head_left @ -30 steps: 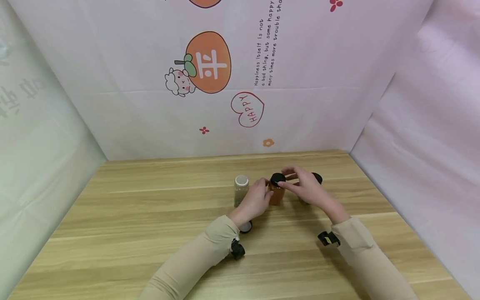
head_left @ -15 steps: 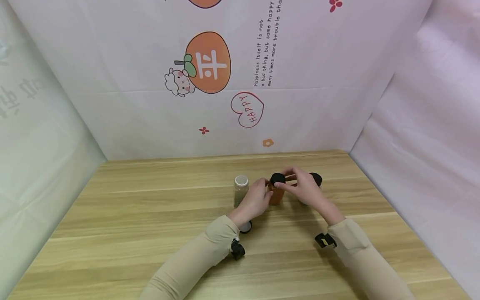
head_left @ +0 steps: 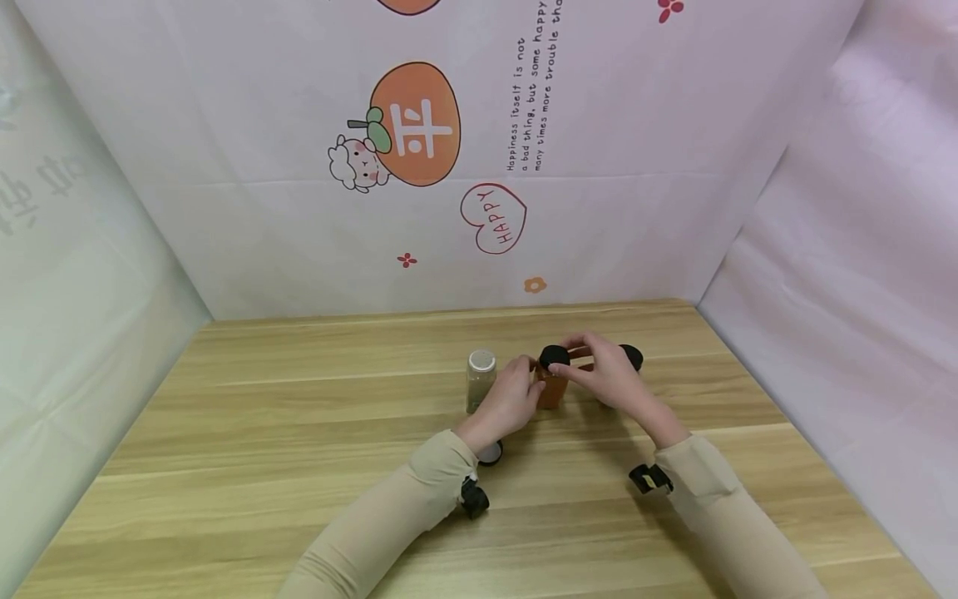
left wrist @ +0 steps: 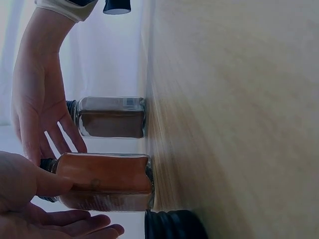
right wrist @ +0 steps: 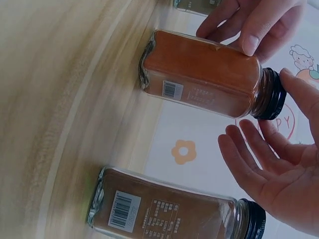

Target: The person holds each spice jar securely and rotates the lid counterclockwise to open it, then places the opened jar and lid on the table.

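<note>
Mid-table (head_left: 299,433), hands (head_left: 561,387) steady the orange jar (head_left: 552,391), edges well apart.

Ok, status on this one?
Left hand grips square glass jar of orange spice. Right hand fingers on its black cap. Nothing obstructing.
</note>
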Available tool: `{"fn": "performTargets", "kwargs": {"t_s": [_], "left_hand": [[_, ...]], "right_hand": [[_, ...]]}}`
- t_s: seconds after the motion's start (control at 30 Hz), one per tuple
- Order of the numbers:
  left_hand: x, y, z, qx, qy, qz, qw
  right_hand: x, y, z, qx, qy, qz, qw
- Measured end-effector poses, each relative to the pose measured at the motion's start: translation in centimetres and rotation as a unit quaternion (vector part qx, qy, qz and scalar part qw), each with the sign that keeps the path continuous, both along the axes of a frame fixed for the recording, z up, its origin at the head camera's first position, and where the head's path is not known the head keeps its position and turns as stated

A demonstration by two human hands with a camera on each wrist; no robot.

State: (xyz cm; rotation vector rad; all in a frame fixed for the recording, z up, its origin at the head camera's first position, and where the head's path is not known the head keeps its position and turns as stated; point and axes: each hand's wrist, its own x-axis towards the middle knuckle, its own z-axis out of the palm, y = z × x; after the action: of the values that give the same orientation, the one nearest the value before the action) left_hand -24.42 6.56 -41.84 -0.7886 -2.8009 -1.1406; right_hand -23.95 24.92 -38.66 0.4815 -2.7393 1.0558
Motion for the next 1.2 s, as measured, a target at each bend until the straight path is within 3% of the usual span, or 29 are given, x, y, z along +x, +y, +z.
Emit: {"fn": "performTargets", "kwargs": {"t_s": [0.3,0.73,1.2], "left_hand": [[0.0,0.0,0.1,-0.001,-0.005,-0.001,1.0],[0.0,0.1,0.2,0.001,-0.002,0.0,1.0],[0.0,0.0,0.2,-0.003,-0.002,-0.003,1.0]], "right_hand": [[0.0,0.4,0.4,0.015,0.006,0.038,0.999],[-0.4,1.3,0.9,0.039,-0.022,0.096,0.994],[-0.4,1.7,0.6,0.045,-0.029,0.122,0.991]]}}
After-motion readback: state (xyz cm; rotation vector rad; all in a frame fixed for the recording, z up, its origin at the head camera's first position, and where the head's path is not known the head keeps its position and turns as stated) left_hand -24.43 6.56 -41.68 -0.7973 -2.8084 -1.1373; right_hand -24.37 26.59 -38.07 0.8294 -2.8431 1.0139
